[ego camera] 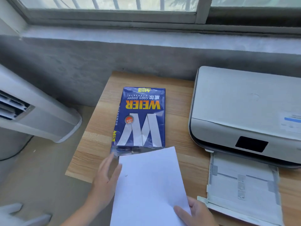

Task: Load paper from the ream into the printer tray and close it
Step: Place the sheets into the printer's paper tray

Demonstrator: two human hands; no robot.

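The right hand [195, 212] has a grip on the near right corner of a stack of white paper [149, 185], with the thumb lying on top of the sheet. The left hand [107, 173] is at the left edge of the paper with its fingers spread out and loose. It looks blurry, and I cannot tell if it is pinching the paper or just touching it.

The paper is out of the pack and sits just in front of the blue ream [141, 118], covering a bit of the pack's torn open end. The ream lies flat on the wooden worktop [91, 144].

To the right of the ream stands a grey printer [244, 111]. Its paper tray [241, 185] is pulled out toward the person and lies open, right beside the right hand.

Off to the left, on the floor, stands a white air unit [37, 115]. Behind the worktop are a grey wall and a window [114, 7].
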